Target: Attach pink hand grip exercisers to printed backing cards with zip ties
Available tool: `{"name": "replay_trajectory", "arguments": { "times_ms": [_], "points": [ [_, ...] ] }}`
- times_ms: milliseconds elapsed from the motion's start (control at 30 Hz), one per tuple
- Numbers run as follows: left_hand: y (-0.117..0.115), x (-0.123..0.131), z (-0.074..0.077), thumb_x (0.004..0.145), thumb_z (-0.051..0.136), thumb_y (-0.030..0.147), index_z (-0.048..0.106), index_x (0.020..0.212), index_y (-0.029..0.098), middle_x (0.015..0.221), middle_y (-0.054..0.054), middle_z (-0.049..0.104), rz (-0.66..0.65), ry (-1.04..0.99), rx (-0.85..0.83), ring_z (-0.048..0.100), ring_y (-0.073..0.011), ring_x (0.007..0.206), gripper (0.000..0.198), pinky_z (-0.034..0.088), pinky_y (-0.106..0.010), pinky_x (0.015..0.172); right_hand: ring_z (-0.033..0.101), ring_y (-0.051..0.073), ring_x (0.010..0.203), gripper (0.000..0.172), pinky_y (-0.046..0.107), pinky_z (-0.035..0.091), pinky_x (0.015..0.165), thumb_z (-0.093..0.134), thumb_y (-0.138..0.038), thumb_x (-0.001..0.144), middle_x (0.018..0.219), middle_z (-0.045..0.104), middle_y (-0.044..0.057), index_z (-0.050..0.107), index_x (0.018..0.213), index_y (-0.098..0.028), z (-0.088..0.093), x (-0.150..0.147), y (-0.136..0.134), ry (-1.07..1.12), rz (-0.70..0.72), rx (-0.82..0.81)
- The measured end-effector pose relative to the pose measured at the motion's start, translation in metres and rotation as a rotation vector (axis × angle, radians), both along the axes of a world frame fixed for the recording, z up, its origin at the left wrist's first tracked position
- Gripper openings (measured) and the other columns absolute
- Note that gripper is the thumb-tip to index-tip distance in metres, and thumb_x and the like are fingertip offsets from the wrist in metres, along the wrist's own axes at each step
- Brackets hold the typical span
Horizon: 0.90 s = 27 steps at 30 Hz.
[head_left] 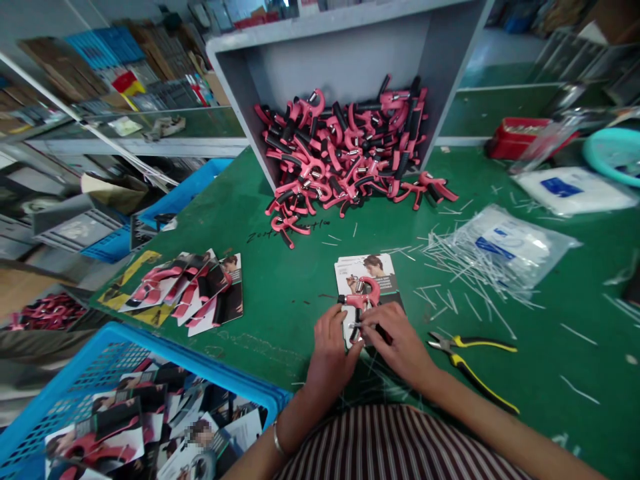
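a pink-and-black hand grip sits on a printed card at the near middle of the green table. the left hand and right hand are together, both clamped on the grip and touching each other, and they hide the card's lower part. a bangle circles the left wrist.

just right of the right hand lie yellow-and-black pliers, with open table around them. loose plastic ties are scattered across the right side, running up to a clear bag. to the left, past a stretch of open green, carded grips lie overlapping on yellow sheets near the table's left edge.

ahead, a heap of loose grips fills a grey shelf and spills onto the table. a blue crate of carded grips sits against the near left edge, its rim close to the left forearm. a red tray and a teal basin stand at the far right.
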<state>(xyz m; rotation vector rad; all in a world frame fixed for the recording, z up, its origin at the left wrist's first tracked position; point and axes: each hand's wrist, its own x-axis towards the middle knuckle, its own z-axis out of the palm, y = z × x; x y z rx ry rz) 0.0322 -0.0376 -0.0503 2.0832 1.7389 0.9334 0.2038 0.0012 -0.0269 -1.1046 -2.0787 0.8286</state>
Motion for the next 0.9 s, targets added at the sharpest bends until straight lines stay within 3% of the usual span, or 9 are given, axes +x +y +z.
{"name": "replay_trajectory", "arguments": {
  "times_ms": [67,167,367,533,767,900],
  "points": [
    [0.000,-0.001,-0.011,0.087,0.062,0.022,0.048,0.123,0.015,0.130,-0.018,0.053,0.047,-0.026,0.022,0.050,-0.0284,0.123,0.039,0.042,-0.050,0.103,0.054,0.023,0.100,0.010,0.039,0.042,0.090,0.054,-0.020,0.095,0.102,0.066,0.005,0.062,0.099,-0.022,-0.003,-0.002,-0.001,-0.005,-0.006,-0.013],
    [0.001,-0.005,-0.015,0.087,0.062,0.020,0.053,0.112,0.017,0.125,-0.015,0.057,0.025,-0.049,0.011,0.053,-0.0267,0.120,0.027,0.045,-0.048,0.101,0.053,0.024,0.099,0.022,0.039,0.044,0.088,0.058,-0.023,0.093,0.102,0.066,0.007,0.060,0.115,-0.022,-0.007,-0.004,0.002,-0.047,-0.030,-0.006],
    [0.003,-0.005,-0.015,0.086,0.060,0.014,0.055,0.107,0.017,0.121,-0.014,0.058,0.023,-0.077,0.032,0.054,-0.0256,0.118,0.022,0.045,-0.048,0.102,0.052,0.023,0.093,0.009,0.039,0.041,0.088,0.057,-0.026,0.094,0.093,0.066,0.006,0.062,0.090,-0.020,0.001,-0.017,0.018,-0.197,0.066,0.088],
    [0.005,-0.005,-0.017,0.086,0.061,0.015,0.056,0.110,0.018,0.120,-0.013,0.059,0.039,-0.101,0.047,0.054,-0.0252,0.116,0.025,0.046,-0.047,0.101,0.051,0.022,0.095,0.011,0.040,0.039,0.090,0.054,-0.025,0.096,0.095,0.064,0.007,0.062,0.091,-0.019,-0.004,-0.018,0.024,-0.171,0.152,0.131],
    [0.009,-0.011,-0.014,0.086,0.059,0.011,0.054,0.092,0.018,0.110,-0.012,0.060,0.077,-0.165,0.017,0.058,-0.0228,0.107,0.010,0.049,-0.041,0.093,0.050,0.022,0.105,0.012,0.045,0.033,0.099,0.059,-0.023,0.093,0.105,0.065,0.005,0.068,0.086,-0.021,-0.009,-0.017,0.030,0.007,0.150,0.150],
    [0.014,-0.020,-0.008,0.087,0.060,0.016,0.057,0.093,0.018,0.114,-0.014,0.062,0.101,-0.099,-0.012,0.057,-0.0261,0.111,0.008,0.046,-0.045,0.096,0.051,0.021,0.099,0.017,0.044,0.034,0.096,0.057,-0.023,0.094,0.090,0.067,0.003,0.066,0.080,-0.020,-0.006,-0.020,0.031,-0.012,0.234,0.094]
  ]
}}
